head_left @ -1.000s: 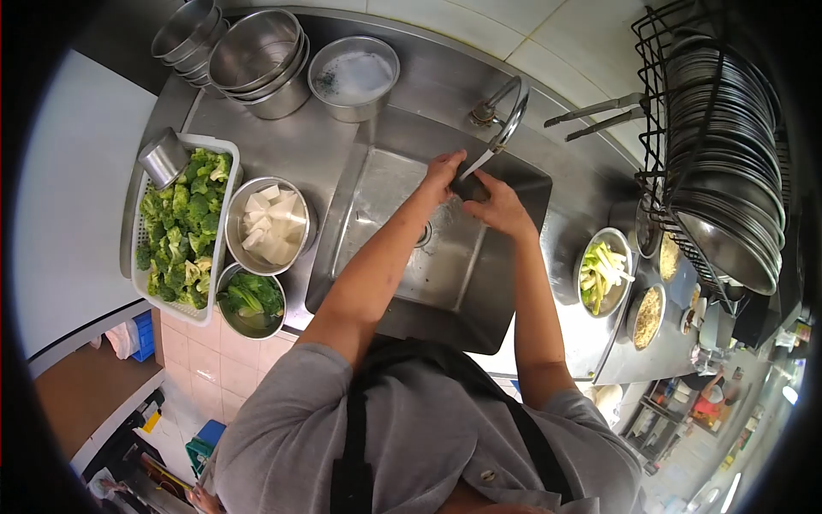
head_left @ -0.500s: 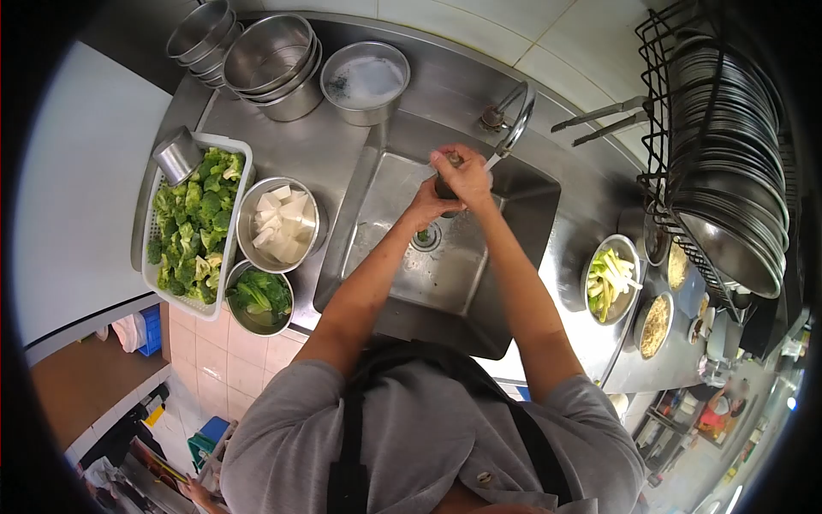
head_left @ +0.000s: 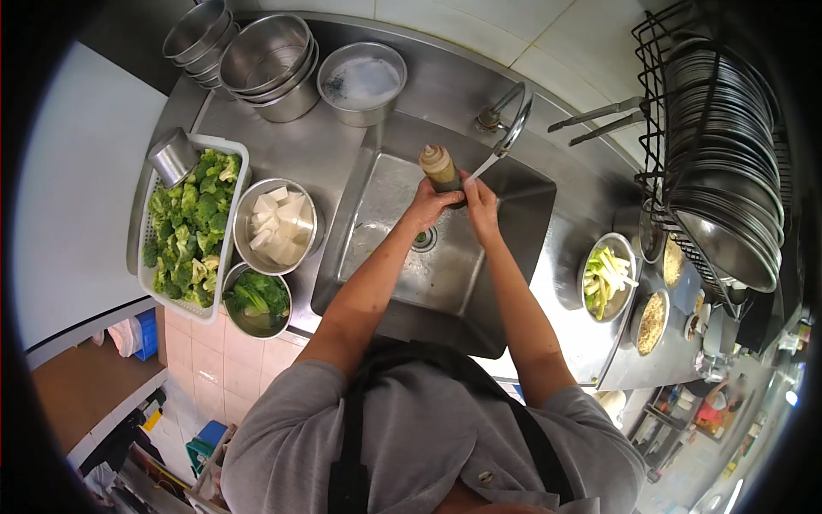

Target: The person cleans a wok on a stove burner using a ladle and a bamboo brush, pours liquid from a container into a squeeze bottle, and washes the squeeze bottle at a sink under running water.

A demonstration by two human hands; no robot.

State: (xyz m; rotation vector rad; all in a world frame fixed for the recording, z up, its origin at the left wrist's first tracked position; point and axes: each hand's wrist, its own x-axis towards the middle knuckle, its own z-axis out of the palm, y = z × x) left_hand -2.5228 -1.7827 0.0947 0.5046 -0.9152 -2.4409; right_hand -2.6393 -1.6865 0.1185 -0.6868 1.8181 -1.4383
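Note:
A squeeze bottle (head_left: 441, 170) with a pale nozzle cap and brownish contents is held over the sink (head_left: 351, 257), tilted with its cap away from me. My left hand (head_left: 431, 208) is closed round its lower part. On the other side, my right hand (head_left: 481, 208) grips the same bottle near its base, some fingers hidden behind it. From the curved tap (head_left: 519, 120), a stream of water runs down to my right hand and the bottle's side. The drain (head_left: 423, 239) lies below my hands, with a green scrap in it.
On the left counter are a basket of broccoli (head_left: 190, 231) holding a metal cup (head_left: 173, 157), a bowl of white chunks (head_left: 278, 224) and leafy greens (head_left: 259, 297). Metal bowls (head_left: 267, 56) and a foamy pot (head_left: 362, 81) stand behind. At right are cut vegetables (head_left: 607, 283) and a plate rack (head_left: 728, 154).
My right hand has moved from the bottle's top down to its lower side, uncovering the nozzle cap. The left hand still holds the bottle, and the view has shifted slightly.

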